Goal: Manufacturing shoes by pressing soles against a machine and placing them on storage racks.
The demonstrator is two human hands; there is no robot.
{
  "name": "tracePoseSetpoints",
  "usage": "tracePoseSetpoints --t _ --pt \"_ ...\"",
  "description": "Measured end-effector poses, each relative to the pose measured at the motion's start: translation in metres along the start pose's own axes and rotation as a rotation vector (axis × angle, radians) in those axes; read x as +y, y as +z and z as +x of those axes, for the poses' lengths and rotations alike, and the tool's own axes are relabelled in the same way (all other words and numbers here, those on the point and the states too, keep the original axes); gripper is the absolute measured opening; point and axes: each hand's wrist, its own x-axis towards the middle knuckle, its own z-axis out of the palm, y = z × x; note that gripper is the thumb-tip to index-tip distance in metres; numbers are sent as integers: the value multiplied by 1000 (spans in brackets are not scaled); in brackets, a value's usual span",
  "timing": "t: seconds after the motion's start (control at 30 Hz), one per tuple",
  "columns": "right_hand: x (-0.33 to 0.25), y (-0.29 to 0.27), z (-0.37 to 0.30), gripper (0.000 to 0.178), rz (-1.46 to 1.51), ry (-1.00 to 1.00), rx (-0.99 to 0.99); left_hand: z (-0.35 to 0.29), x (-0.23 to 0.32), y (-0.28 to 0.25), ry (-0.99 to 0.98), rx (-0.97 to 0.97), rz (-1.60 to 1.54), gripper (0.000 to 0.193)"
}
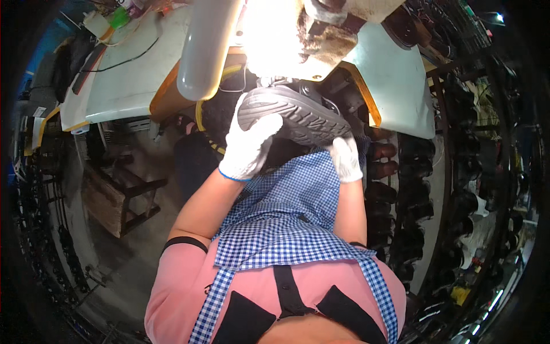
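Note:
A black shoe (298, 117) is held up with its grooved sole facing me, against the underside of a brightly lit machine head (329, 57). My left hand (251, 143), in a white knit glove with a blue cuff edge, grips one end of it, the thumb lying across the sole. At the other end, my right hand (346, 159), gloved in white too, has its fingers closed at the shoe's lower right edge. The shoe's upper and the fingers behind it are hidden. Strong glare washes out part of the machine above the shoe.
A rounded grey machine arm (209, 54) hangs just left of the shoe. Pale worktops (132, 86) with orange edges flank the machine. Racks of dark shoes (415, 172) stand close on my right. A wooden stool (117, 198) is on the floor at left.

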Motion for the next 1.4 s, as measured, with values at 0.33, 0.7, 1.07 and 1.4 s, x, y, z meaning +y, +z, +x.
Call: tracePoseSetpoints --t 0.33,0.7,1.07,1.4 --pt "-66 -2 -18 65 89 0 316 -10 -2 -7 -87 139 -240 55" --pt "-183 -5 -47 42 174 -136 615 -12 4 -51 -310 34 -86 46" --pt "-405 -137 0 39 -2109 -964 1160 -16 -10 -88 -344 142 -51 23" --pt "-408 -246 -34 78 -2471 -502 1217 -11 -20 -80 -389 152 13 30"
